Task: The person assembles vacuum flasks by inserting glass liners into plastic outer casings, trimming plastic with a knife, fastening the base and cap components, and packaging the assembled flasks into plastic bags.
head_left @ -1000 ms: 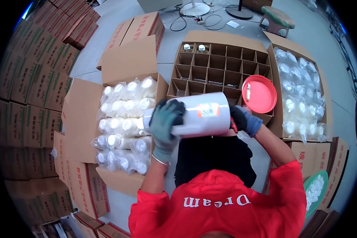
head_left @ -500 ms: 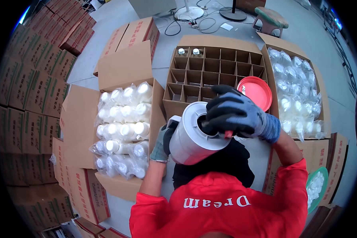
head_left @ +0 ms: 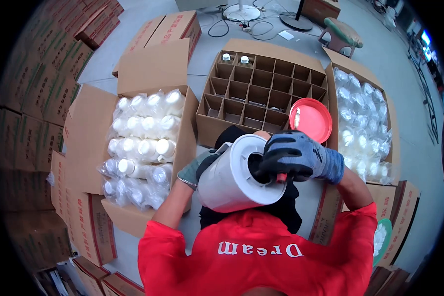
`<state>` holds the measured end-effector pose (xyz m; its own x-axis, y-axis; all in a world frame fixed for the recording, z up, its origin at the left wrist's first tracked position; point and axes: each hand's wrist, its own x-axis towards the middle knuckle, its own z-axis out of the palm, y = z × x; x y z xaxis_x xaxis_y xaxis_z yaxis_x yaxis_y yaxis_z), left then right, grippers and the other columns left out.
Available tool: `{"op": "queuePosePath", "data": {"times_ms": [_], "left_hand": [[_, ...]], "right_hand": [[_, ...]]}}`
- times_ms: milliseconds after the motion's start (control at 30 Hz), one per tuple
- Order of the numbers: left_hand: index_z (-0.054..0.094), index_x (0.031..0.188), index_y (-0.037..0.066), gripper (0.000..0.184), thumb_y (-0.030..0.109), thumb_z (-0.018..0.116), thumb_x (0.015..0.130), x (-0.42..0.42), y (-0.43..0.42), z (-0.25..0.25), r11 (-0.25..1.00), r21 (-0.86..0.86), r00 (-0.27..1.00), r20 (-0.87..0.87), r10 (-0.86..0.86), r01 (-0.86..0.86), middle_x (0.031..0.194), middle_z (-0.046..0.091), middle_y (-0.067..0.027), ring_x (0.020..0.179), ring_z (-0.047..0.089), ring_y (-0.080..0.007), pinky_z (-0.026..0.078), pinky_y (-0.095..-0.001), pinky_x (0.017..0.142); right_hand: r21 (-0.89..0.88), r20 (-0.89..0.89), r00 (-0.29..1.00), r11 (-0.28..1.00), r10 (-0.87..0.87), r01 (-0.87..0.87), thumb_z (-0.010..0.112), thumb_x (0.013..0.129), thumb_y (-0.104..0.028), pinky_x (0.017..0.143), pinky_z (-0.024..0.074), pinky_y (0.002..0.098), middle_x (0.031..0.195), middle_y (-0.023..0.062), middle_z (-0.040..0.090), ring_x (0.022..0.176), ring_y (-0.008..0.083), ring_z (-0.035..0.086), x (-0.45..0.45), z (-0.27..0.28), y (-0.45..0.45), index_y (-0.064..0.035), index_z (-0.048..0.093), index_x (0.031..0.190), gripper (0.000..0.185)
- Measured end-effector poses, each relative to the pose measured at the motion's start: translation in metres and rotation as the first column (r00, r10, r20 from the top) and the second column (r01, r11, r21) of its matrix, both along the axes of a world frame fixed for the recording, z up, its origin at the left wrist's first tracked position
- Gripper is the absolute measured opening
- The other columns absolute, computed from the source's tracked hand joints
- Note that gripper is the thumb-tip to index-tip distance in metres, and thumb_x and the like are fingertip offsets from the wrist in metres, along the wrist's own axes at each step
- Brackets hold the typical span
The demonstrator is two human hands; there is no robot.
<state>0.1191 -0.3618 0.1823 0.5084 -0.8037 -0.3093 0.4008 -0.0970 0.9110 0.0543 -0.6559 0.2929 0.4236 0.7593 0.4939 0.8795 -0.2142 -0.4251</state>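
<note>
A white cylindrical container (head_left: 221, 180) with a round opening in its top leans over my lap, tilted to the right. My left hand (head_left: 196, 168), in a grey and black glove, is closed around the handle on its left side. My right hand (head_left: 295, 159), in a blue-grey and black glove, is at the opening, its fingers curled with some reaching over the hole. A small red-ended object (head_left: 281, 178) sticks out from under those fingers; the rest of it is hidden. Just beyond lies a red round lid (head_left: 311, 120) on the divided carton's corner.
A divided carton (head_left: 217, 129) ahead holds two capped bottles (head_left: 235, 59). The left carton (head_left: 188, 111) holds white bottles in plastic; the right carton (head_left: 392, 140) holds plastic-wrapped bottles. Stacked cartons (head_left: 39, 108) line the left. A green basin (head_left: 383, 241) sits at right, a stool (head_left: 341, 35) at the back.
The view has shifted slightly. The container has tipped further to the right, and its opening faces more toward my right hand, which stays at the hole with the red-ended object.
</note>
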Motion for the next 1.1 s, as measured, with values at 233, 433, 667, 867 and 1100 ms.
{"op": "queuePosePath", "data": {"times_ms": [233,433,667,867,1100], "left_hand": [[0.066,0.117,0.010,0.028,0.013,0.059,0.090,-0.009,0.006,0.000,0.952,0.104,0.825,0.478,-0.301,0.287,0.106,0.068,-0.0087,0.098,0.064,-0.0168,0.050,-0.0287,0.087],[0.069,0.103,-0.002,0.023,0.007,0.056,0.086,0.001,0.001,0.002,0.795,0.119,0.784,0.306,0.541,-0.595,0.091,0.071,-0.0116,0.082,0.067,-0.0165,0.054,-0.0295,0.074],[0.067,0.097,-0.001,0.033,-0.004,0.052,0.067,0.048,-0.002,0.016,0.889,-0.178,0.573,0.707,0.414,-0.422,0.095,0.070,-0.0130,0.090,0.067,-0.0262,0.052,-0.0335,0.084],[0.063,0.084,0.011,0.014,0.014,0.064,0.070,0.025,-0.056,0.077,0.764,0.528,-0.191,0.848,-0.494,0.370,0.102,0.065,-0.0060,0.107,0.060,-0.0241,0.045,-0.0405,0.100],[0.063,0.117,0.017,0.042,0.026,0.069,0.076,-0.025,-0.048,0.035,0.870,0.383,-0.190,0.922,-0.337,0.312,0.132,0.052,-0.0102,0.127,0.046,-0.0314,0.029,-0.0519,0.113]], "right_hand": [[-0.129,0.270,0.948,0.982,0.165,-0.135,0.068,0.078,-0.022,0.076,0.0537,0.0413,0.098,0.0068,0.058,0.092,0.0278,0.060,-0.034,0.031,0.040,-0.0118,0.064,0.108,0.032],[0.145,-0.338,0.745,0.751,-0.574,0.644,0.065,0.068,-0.011,0.070,0.0495,0.0404,0.088,0.0164,0.059,0.081,0.0336,0.061,-0.022,-0.053,0.012,-0.0032,0.059,0.104,0.037],[0.197,-0.084,0.901,0.879,-0.426,0.434,0.066,0.079,-0.004,0.066,0.0490,0.0352,0.083,0.0121,0.059,0.070,0.0295,0.060,-0.023,-0.071,-0.004,-0.0022,0.061,0.101,0.022],[-0.051,-0.846,0.061,0.194,-0.529,0.980,0.059,0.093,-0.022,0.069,0.0531,0.0297,0.087,0.0094,0.063,0.071,0.0157,0.063,-0.011,-0.160,-0.115,0.0005,0.056,0.110,0.028],[-0.212,-0.460,-0.067,0.036,-0.885,0.977,0.061,0.088,-0.022,0.069,0.0524,0.0381,0.093,0.0171,0.065,0.079,0.0279,0.065,0.024,-0.300,-0.213,-0.0039,0.059,0.105,0.025]]}}
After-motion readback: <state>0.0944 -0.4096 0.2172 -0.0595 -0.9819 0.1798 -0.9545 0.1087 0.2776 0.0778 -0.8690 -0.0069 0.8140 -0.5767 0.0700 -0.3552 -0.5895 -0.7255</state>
